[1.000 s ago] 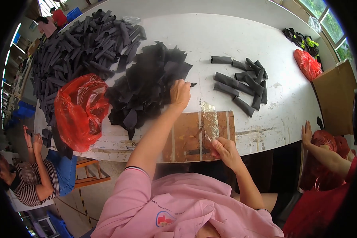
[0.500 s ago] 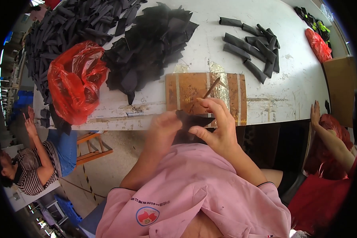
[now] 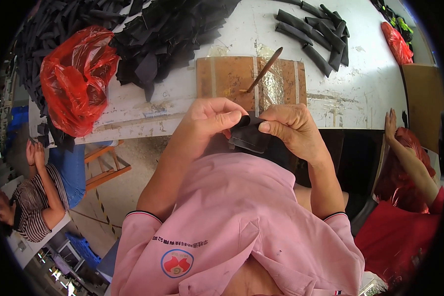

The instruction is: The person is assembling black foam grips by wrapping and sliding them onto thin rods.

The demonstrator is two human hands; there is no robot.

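A small black fabric piece (image 3: 250, 138) with a light stitch line near its lower edge hangs between my two hands, just off the table's near edge. My left hand (image 3: 209, 117) pinches its upper left corner between thumb and fingers. At its upper right, my right hand (image 3: 295, 129) grips it the same way. Behind the hands lies a brown board (image 3: 227, 79) banded with clear tape. From this board a brown pointed stick (image 3: 265, 69) rises at a slant, apart from both hands.
A heap of flat black pieces (image 3: 163, 44) covers the table's left part, beside a red plastic bag (image 3: 76, 81). Several rolled black tubes (image 3: 325, 37) lie at the far right. One person (image 3: 39, 197) sits at left; another person's arm (image 3: 412, 160) reaches the table's right edge.
Both hands have come closer together on the black piece, which now hangs with its stitched edge showing. My right hand has moved away from the stick. The whole view has shifted.
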